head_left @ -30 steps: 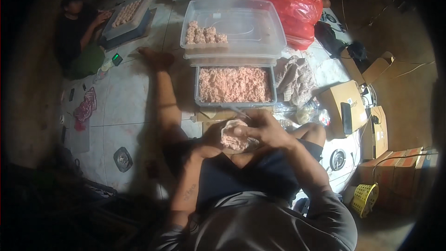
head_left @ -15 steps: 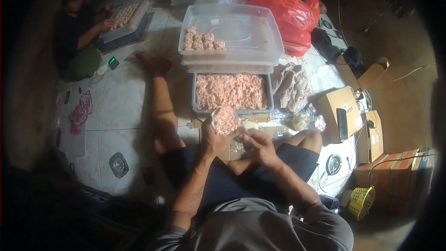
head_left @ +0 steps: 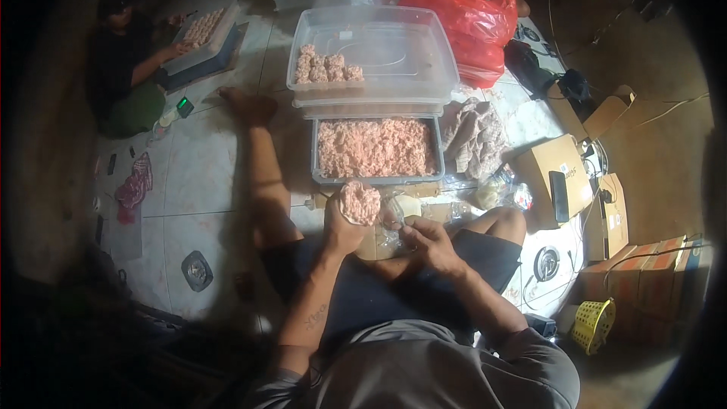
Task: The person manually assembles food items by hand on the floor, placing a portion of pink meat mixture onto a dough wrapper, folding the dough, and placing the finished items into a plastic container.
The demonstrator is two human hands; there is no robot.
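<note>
My left hand is closed around a thin pale wrapper heaped with pink minced meat. In my right hand, just to the right of it, is a thin, shiny flat-ended utensil; its exact kind is hard to make out. Straight ahead of both hands stands a grey tub of loose minced meat. Behind it, a clear plastic box holds a cluster of filled dumplings at its left front. Pale round wrappers lie partly hidden beyond my right hand.
A crumpled cloth and a red plastic bag are right of the boxes. Cardboard boxes and a yellow basket stand farther right. At the far left a co-worker sits by a tray of dumplings.
My right hand and its utensil have drawn slightly away from the filling. The meat in my left hand now looks rounder, and that hand has tilted a little.
</note>
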